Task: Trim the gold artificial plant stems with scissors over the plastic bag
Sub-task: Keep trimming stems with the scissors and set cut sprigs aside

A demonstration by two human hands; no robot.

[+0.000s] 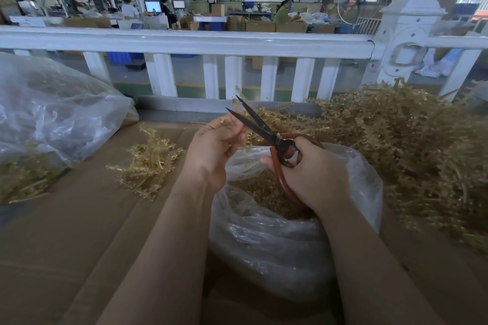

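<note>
My right hand (314, 174) grips the red-brown handles of black-bladed scissors (253, 120), whose blades stand apart and point up and left. My left hand (214, 148) pinches a small gold plant stem (224, 121) just beside the lower blade. Both hands hover over an open clear plastic bag (277, 240) that holds gold trimmings. A large heap of gold artificial plant stems (401, 140) lies to the right. A smaller bunch of gold stems (148, 163) lies on the cardboard to the left.
Brown cardboard (79, 232) covers the work surface. A big clear plastic bag (47, 113) with gold stems under it lies at the left. A white railing (184, 42) runs across behind the surface; beyond it is a workshop with people and boxes.
</note>
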